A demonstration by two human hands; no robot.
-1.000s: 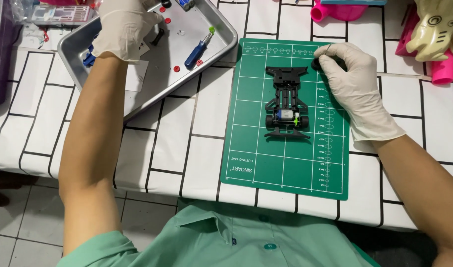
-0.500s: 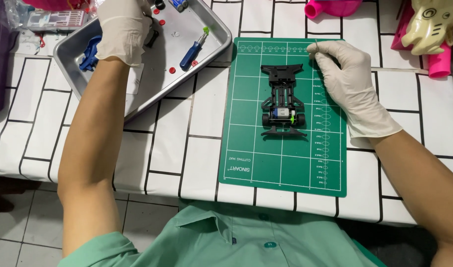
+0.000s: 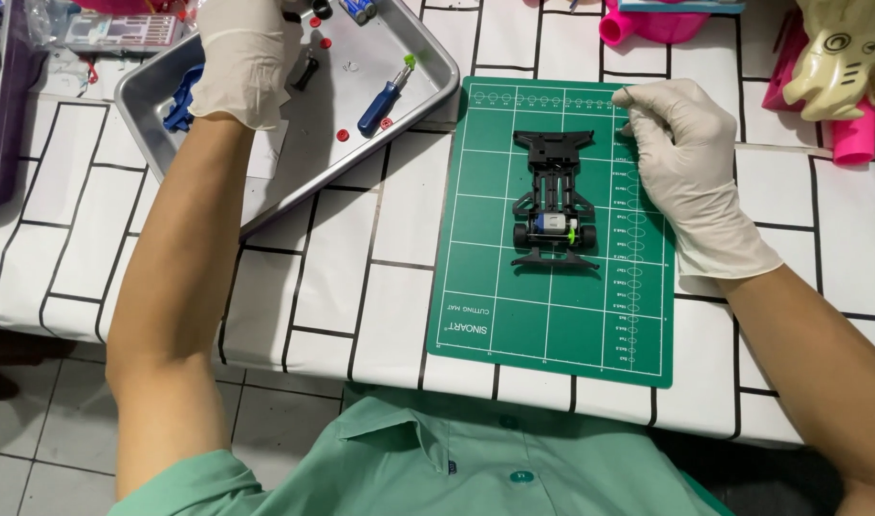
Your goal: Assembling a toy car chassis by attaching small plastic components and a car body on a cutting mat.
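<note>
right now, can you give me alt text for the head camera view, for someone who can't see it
A black toy car chassis lies on a green cutting mat, with the gloved right hand resting on the mat's right edge beside it. The gloved left hand reaches into a metal tray holding a blue screwdriver and small red parts.

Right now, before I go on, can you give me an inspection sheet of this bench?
Surface: table covered in a white cloth with black brick lines.
Job's things: black toy car chassis with a small motor lies on the green cutting mat; metal tray to its left holds a blue-handled screwdriver, blue parts and small red pieces.
Clutter: pink plastic items and a cream toy figure at the far edge; a clear packet top left.
Hands: both gloved; left hand reaches into the tray, right hand rests on the mat's right edge, fingertips pinched together.
Cables: nothing seen.
Surroundings: grey tiled floor below.
</note>
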